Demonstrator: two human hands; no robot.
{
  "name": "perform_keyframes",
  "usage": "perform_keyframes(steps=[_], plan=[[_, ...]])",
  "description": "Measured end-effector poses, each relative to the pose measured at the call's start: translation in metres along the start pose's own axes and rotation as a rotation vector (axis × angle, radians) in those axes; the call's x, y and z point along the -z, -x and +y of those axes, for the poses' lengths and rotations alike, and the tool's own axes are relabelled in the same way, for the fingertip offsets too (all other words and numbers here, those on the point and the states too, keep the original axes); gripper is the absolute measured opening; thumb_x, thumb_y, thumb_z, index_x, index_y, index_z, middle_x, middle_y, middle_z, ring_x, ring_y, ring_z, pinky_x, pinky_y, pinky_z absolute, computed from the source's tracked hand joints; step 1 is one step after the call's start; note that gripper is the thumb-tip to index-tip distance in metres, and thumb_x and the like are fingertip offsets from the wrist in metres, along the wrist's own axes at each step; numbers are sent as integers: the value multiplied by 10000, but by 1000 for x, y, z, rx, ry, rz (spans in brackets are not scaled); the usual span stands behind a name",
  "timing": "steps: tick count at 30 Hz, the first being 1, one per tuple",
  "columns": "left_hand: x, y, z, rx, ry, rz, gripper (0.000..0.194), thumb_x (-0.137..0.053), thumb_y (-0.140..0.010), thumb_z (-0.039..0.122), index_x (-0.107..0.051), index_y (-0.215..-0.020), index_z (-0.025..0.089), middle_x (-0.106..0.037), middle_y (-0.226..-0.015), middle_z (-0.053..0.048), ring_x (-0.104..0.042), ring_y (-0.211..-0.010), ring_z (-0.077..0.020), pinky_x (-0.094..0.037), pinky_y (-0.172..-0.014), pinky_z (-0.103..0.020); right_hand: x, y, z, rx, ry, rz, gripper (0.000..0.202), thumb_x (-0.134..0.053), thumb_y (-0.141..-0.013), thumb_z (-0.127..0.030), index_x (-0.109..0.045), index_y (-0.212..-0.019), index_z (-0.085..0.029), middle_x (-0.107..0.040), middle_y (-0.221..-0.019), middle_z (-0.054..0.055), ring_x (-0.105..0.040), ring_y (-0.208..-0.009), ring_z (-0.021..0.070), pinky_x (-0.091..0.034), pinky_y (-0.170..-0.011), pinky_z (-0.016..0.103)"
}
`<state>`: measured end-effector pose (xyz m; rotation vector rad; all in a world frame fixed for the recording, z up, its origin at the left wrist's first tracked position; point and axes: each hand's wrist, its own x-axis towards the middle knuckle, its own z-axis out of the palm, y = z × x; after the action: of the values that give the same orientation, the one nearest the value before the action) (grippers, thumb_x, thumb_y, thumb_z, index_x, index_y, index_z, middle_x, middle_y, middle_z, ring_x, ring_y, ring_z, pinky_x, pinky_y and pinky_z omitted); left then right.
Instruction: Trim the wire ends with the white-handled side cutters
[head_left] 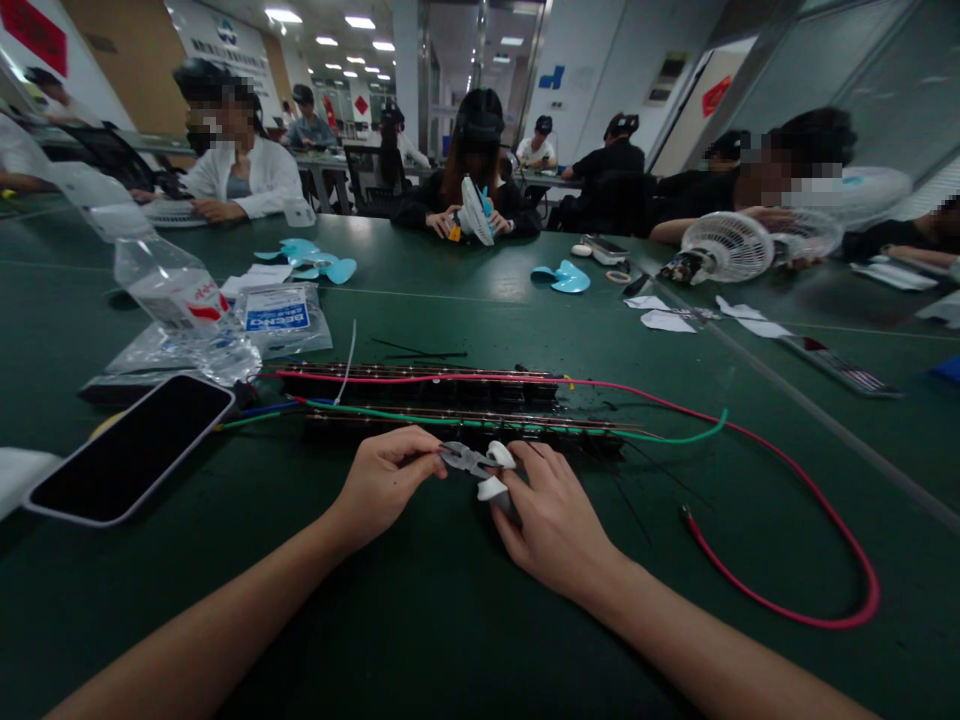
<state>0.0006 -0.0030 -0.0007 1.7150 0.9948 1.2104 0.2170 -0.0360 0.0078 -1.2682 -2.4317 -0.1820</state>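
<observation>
A pair of pliers (466, 459) with white-and-grey handles is gripped by my right hand (559, 505), its jaws pointing left. At the tip of those jaws my left hand (391, 485) has thumb and forefinger pinched together. Whatever lies between these fingers is too small to make out. Just beyond both hands, two long black strips (469, 432) lie side by side. Along them run a red wire (637, 388) and a green wire (675, 441); the red one loops round on the right. A white cable tie (346, 365) sticks up from the strips.
At left are a smartphone (135, 450), a clear plastic bottle (176, 295) and plastic packets (281, 318). Thin black ties (420, 354) lie beyond the strips. Blue fan blades (561, 277) rest farther across the green table (450, 630). Several people sit around, some handling fans.
</observation>
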Motion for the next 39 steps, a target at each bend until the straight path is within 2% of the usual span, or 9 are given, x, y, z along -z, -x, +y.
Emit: perform_keyframes(steps=[8, 30, 39], plan=[[-1, 0, -2, 23, 43, 5, 156, -626, -807, 95, -700, -686, 161, -672, -762, -25, -634, -717, -136, -491, -696, -258, 1, -1, 2, 8, -9, -4, 297, -538, -792, -182, -621, -1061, -91, -530, -1205, 210, -449, -1149, 334, -414, -977, 505], [1, 0, -5, 20, 16, -19, 155, -626, -818, 134, -701, -685, 155, -684, -777, -40, -634, -721, -146, -498, -686, -258, 1, 0, 1, 12, -23, -19, 255, -538, -805, -186, -626, -1033, -115, -554, -1152, 197, -489, -1069, 317, -457, -874, 495], [0, -1, 2, 29, 15, -1, 171, -617, -819, 121, -696, -670, 148, -683, -744, -34, -639, -698, -142, -501, -683, -257, 2, -1, 2, 27, -22, -13, 289, -540, -795, -174, -618, -1062, -96, -538, -1179, 206, -470, -1116, 332, -433, -940, 498]])
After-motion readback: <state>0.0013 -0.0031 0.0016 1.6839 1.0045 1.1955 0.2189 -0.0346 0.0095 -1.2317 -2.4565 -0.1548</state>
